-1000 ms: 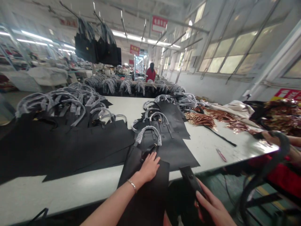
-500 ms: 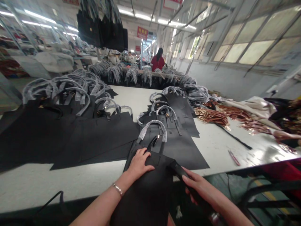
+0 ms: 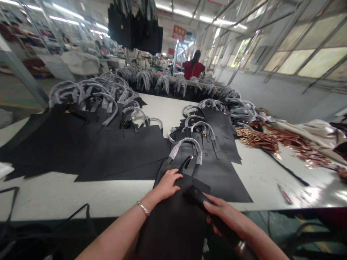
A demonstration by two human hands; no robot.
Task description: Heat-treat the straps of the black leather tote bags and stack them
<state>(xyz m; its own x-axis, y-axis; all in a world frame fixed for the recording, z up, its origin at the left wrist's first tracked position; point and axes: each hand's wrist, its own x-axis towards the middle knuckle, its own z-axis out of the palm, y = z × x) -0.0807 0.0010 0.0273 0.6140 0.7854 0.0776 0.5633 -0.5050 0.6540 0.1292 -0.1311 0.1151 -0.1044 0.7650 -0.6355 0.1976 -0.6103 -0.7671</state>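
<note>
A black bag panel [image 3: 173, 220] with a plastic-wrapped handle [image 3: 187, 142] lies in front of me, its lower part hanging over the table's front edge. My left hand [image 3: 168, 183] rests flat on its upper part, thumb apart from the fingers, beside a short black strap [image 3: 186, 163] with a gold-coloured clasp. My right hand [image 3: 225, 213] is wrapped round a black hand-held tool [image 3: 199, 198] with a broad flat end and a shiny metal part toward the rear. That flat end is over the panel's upper right; whether it touches cannot be made out.
More black panels with wrapped handles lie at left [image 3: 135, 151] and right [image 3: 227, 177] on the white table [image 3: 114, 195]. Brown straps with gold-coloured clasps [image 3: 257, 141] and a small red tool [image 3: 284, 194] lie at right. Beyond a rack of handles, a person in red [image 3: 193, 69] stands.
The tool's flat end has moved left from the panel's right edge to over its upper right. My left hand stays on the panel. The whole view has swung left.
</note>
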